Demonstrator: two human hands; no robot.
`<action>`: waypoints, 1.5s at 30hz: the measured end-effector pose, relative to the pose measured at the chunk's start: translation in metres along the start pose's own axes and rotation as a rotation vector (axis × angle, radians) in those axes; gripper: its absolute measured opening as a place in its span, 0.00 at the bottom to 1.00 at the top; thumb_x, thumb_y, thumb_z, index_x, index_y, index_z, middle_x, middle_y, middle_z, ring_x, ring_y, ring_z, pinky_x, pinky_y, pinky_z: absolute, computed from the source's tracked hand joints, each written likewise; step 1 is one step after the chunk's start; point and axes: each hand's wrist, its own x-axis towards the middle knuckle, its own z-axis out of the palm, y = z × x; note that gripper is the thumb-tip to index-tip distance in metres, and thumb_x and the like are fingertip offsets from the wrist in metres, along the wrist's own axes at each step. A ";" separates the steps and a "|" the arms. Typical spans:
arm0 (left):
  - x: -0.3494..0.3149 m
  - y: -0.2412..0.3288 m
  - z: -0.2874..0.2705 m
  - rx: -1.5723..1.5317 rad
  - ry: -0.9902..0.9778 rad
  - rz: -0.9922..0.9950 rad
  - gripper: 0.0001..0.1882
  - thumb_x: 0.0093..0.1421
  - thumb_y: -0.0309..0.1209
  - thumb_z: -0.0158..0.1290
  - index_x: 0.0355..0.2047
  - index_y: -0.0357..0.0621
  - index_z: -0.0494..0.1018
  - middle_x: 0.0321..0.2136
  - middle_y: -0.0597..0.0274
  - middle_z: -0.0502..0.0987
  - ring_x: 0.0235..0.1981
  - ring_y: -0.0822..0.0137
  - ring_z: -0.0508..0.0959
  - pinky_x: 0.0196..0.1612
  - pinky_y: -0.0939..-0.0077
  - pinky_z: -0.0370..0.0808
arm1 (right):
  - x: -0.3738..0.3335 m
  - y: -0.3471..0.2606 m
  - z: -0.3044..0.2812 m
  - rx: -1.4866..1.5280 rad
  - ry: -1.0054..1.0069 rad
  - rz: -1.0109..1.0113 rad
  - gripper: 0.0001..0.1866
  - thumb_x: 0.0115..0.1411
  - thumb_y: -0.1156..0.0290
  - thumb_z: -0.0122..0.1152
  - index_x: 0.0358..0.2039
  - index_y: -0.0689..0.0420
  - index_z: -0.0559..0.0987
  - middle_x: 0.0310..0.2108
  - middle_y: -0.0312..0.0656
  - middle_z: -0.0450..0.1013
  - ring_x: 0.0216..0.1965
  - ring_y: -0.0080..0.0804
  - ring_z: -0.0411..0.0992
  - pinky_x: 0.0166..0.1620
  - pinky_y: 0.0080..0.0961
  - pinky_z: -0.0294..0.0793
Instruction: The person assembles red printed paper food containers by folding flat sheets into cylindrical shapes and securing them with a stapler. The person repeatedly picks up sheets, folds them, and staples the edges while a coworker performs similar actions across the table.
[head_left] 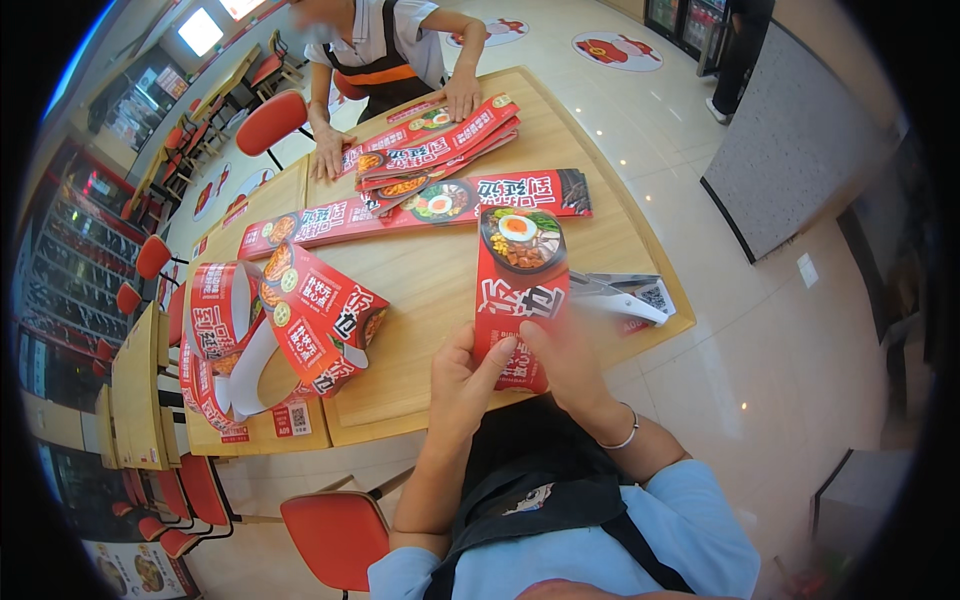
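Note:
In front of me, near the table's front edge, both hands hold up a red printed paper sleeve [522, 250] with a picture of a rice bowl and egg on it. My left hand [463, 378] grips its lower left side, thumb across the front. My right hand [568, 370] closes on the lower right side and is partly blurred. To the left lie several similar sleeves [310, 320], some curled into loops with white insides. Beyond my hands, a long stack of flat red strips [330, 222] stretches across the table.
Opposite me, a person in a dark apron rests both hands [462, 97] by a fanned pile of red strips [440, 155]. Right of my hands, a white folded piece [640, 300] with a printed code lies near the table edge [672, 325]. A red chair [335, 540] stands at my left.

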 end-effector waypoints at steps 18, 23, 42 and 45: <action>0.001 -0.011 -0.038 0.115 0.147 0.016 0.09 0.61 0.25 0.54 0.40 0.32 0.74 0.33 0.63 0.79 0.30 0.80 0.76 0.35 0.84 0.73 | 0.045 -0.015 -0.147 -1.791 -0.183 -0.504 0.33 0.47 0.60 0.69 0.52 0.60 0.69 0.43 0.47 0.71 0.43 0.44 0.72 0.44 0.38 0.70; 0.001 -0.011 -0.038 0.103 0.147 0.002 0.08 0.61 0.25 0.54 0.39 0.32 0.74 0.33 0.63 0.79 0.31 0.80 0.76 0.35 0.84 0.73 | 0.031 -0.052 -0.109 -1.250 -0.140 -0.318 0.31 0.45 0.68 0.69 0.51 0.59 0.70 0.41 0.47 0.72 0.39 0.43 0.73 0.37 0.33 0.73; -0.007 -0.019 -0.038 0.533 0.154 0.252 0.06 0.55 0.22 0.58 0.33 0.34 0.75 0.25 0.56 0.77 0.26 0.67 0.75 0.30 0.75 0.70 | 0.001 -0.038 -0.086 -1.578 -0.480 -0.551 0.34 0.38 0.68 0.74 0.48 0.59 0.72 0.45 0.45 0.73 0.45 0.38 0.73 0.58 0.46 0.64; -0.007 -0.019 -0.039 0.586 0.160 0.290 0.06 0.54 0.22 0.58 0.32 0.35 0.75 0.25 0.54 0.77 0.25 0.63 0.75 0.29 0.73 0.69 | 0.000 -0.039 -0.084 -1.594 -0.483 -0.552 0.34 0.38 0.68 0.73 0.48 0.59 0.72 0.46 0.46 0.73 0.47 0.39 0.73 0.58 0.47 0.63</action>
